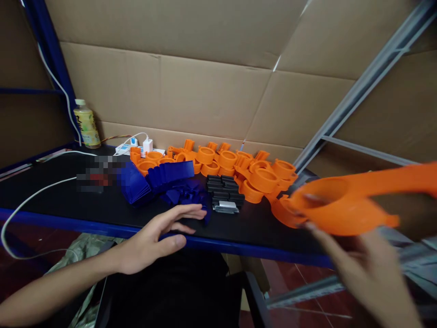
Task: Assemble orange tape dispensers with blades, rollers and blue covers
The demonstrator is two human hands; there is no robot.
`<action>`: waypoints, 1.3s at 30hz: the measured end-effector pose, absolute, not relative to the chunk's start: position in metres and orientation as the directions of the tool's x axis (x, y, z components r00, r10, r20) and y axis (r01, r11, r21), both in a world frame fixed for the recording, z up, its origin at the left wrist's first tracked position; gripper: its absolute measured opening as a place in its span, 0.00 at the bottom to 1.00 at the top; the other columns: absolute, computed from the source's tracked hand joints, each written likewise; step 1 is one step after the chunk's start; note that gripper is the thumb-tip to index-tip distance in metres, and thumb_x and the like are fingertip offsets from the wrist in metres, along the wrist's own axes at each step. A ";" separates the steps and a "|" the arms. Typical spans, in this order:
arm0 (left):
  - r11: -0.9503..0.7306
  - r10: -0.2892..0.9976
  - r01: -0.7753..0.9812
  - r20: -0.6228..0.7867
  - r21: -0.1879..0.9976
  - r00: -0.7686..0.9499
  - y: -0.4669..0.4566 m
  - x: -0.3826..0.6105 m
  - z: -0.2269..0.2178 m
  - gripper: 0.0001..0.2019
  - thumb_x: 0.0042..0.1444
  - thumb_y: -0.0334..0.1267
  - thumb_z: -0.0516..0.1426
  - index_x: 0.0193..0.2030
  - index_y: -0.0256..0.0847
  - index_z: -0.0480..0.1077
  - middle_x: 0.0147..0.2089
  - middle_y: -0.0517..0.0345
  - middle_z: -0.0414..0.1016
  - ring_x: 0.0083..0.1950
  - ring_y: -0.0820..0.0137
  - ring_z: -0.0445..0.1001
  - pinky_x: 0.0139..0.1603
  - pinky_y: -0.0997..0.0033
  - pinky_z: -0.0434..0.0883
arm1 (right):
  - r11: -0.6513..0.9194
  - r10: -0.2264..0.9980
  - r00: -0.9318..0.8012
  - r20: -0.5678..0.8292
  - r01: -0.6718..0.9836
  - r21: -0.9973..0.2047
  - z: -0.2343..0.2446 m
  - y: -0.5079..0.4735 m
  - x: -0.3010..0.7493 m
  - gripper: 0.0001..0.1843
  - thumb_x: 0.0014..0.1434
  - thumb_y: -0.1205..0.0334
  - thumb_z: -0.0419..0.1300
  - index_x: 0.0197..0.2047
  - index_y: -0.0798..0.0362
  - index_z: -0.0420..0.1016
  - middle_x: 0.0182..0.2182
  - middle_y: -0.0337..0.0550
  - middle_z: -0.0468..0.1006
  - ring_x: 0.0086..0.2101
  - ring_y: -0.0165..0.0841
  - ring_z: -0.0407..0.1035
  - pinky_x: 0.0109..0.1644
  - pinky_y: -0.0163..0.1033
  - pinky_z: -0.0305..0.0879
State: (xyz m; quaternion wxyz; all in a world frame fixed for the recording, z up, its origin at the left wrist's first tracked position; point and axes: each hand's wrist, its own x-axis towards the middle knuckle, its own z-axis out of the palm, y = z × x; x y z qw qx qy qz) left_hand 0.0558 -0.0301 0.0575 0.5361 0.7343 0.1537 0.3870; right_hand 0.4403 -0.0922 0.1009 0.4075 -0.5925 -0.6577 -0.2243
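Observation:
My right hand (355, 264) is raised at the lower right, its fingers closed on a large orange plastic ring part (344, 205) with a long handle, blurred by motion. My left hand (160, 234) reaches forward over the table's blue front edge (102, 228), fingers stretched out and holding nothing. Its fingertips are just short of a heap of dark blue plastic pieces (160, 180). Beside those lies a stack of small black parts (223, 191). A pile of several orange ring parts (235, 166) runs along the back of the black table top.
A drink bottle (87, 124) stands at the back left by a white power strip and charger (136, 146), with white cables (30, 198) trailing off the table. Cardboard sheets (191, 91) wall the back. A grey metal frame (358, 91) slants at right.

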 end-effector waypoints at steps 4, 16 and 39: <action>-0.141 0.579 -0.389 0.395 0.910 0.714 -0.034 0.076 0.059 0.38 0.59 0.50 0.63 0.73 0.53 0.53 0.74 0.44 0.57 0.74 0.48 0.55 0.69 0.38 0.59 | 0.613 0.771 -0.422 0.476 0.695 -0.376 0.102 -0.099 0.360 0.11 0.68 0.53 0.57 0.43 0.48 0.77 0.35 0.43 0.81 0.32 0.34 0.76 0.36 0.35 0.72; 0.043 0.812 -0.553 0.294 0.832 0.505 -0.031 0.071 0.048 0.23 0.62 0.36 0.59 0.62 0.47 0.59 0.58 0.40 0.78 0.45 0.52 0.84 0.49 0.50 0.78 | 0.674 0.723 -0.485 0.492 0.652 -0.348 0.084 -0.046 0.329 0.10 0.71 0.59 0.53 0.50 0.48 0.74 0.47 0.42 0.80 0.47 0.32 0.75 0.53 0.37 0.70; 0.194 0.765 -0.410 0.124 0.891 0.632 0.000 0.072 0.037 0.10 0.67 0.42 0.52 0.52 0.43 0.60 0.39 0.49 0.82 0.30 0.60 0.83 0.28 0.58 0.81 | 0.405 0.842 -0.290 0.454 0.897 -0.179 0.057 -0.006 0.363 0.06 0.68 0.58 0.57 0.41 0.48 0.74 0.41 0.41 0.78 0.44 0.37 0.73 0.43 0.41 0.68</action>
